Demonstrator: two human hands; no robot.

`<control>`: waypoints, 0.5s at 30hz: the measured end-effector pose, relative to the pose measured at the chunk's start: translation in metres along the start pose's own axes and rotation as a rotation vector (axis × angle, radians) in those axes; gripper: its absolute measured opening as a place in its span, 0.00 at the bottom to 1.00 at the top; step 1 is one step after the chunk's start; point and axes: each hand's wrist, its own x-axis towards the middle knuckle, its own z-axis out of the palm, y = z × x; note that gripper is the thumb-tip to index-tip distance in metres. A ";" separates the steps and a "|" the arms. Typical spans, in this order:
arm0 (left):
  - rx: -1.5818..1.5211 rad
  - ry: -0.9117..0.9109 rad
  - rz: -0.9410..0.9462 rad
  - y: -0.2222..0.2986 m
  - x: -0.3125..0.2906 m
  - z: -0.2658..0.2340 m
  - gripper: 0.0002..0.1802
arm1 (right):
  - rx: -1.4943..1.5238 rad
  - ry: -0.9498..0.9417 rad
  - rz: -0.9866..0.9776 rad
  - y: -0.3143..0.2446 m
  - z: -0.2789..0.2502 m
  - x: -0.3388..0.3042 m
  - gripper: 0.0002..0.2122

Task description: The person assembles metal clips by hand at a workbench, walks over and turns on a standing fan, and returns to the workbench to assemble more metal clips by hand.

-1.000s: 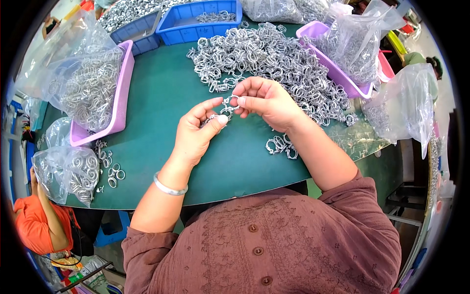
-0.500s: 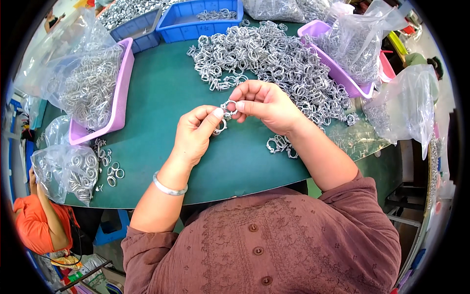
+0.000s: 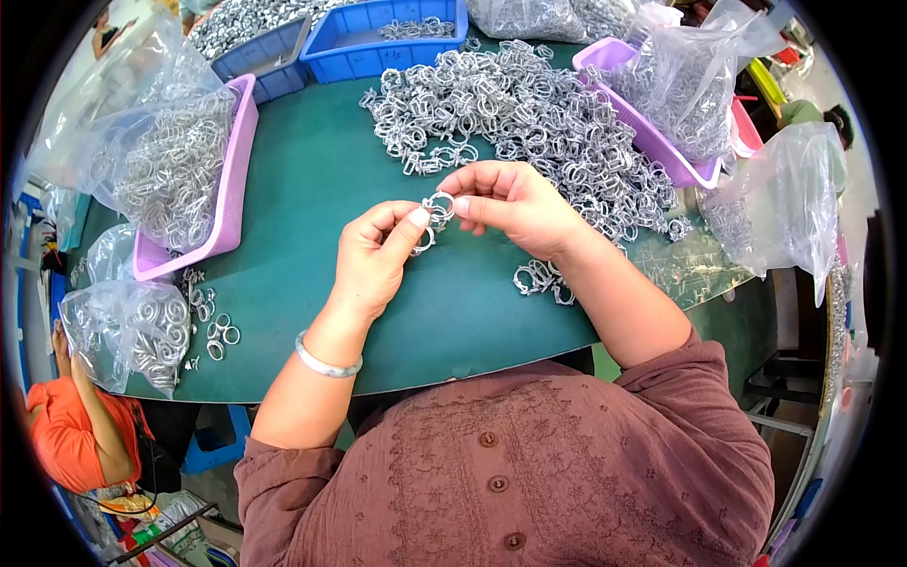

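Above the middle of the green table (image 3: 312, 180) my two hands meet at a small silvery piece of joined metal rings (image 3: 439, 203). My left hand (image 3: 373, 248) pinches its lower left part between thumb and forefinger, with one ring poking out below the fingers. On the other side, the thumb and forefinger of my right hand (image 3: 510, 203) grip the upper ring. Just beyond my right hand spreads a big heap of similar grey metal ring pieces (image 3: 529, 104). A few more ring pieces (image 3: 543, 279) lie under my right forearm.
Bagged ring pieces fill a purple basket (image 3: 241, 161) at left; another purple basket (image 3: 652, 142) stands right. Blue bins (image 3: 378, 59) line the far side. Near the left edge are a plastic bag of spiral metal parts (image 3: 156, 331) and loose rings (image 3: 219, 333). A person in orange (image 3: 80, 435) sits lower left.
The upper ring now faces more openly between my fingertips, and my right fingers have shifted slightly around it. Both forearms stay nearly in place.
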 end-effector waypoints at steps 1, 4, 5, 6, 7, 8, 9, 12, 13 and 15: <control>0.023 0.002 0.015 0.000 0.000 0.001 0.07 | -0.054 0.009 0.012 -0.001 0.000 0.000 0.09; 0.050 0.011 0.055 0.001 0.000 0.001 0.08 | -0.052 -0.001 0.019 0.001 -0.001 0.000 0.08; 0.050 0.011 0.055 0.001 -0.001 0.003 0.08 | -0.052 -0.001 0.019 0.001 -0.001 0.000 0.08; 0.053 0.017 0.067 0.002 -0.001 0.004 0.09 | -0.071 0.002 -0.015 0.002 -0.001 0.000 0.08; 0.056 0.022 0.079 0.003 -0.001 0.005 0.09 | -0.090 0.007 -0.050 0.002 -0.002 0.000 0.07; 0.056 0.021 0.079 0.004 -0.001 0.005 0.09 | -0.090 0.008 -0.050 0.003 -0.003 0.000 0.07; 0.043 0.007 0.055 0.005 -0.001 0.005 0.09 | -0.119 0.013 -0.099 0.005 -0.004 0.000 0.07; 0.030 -0.005 0.030 0.004 -0.001 0.002 0.09 | -0.206 -0.008 -0.202 0.008 -0.006 0.001 0.07; 0.029 -0.006 0.028 0.003 -0.001 0.001 0.09 | -0.263 -0.030 -0.255 0.008 -0.006 0.001 0.07; 0.019 -0.006 0.029 0.002 0.000 0.001 0.09 | -0.270 -0.030 -0.266 0.010 -0.007 0.002 0.07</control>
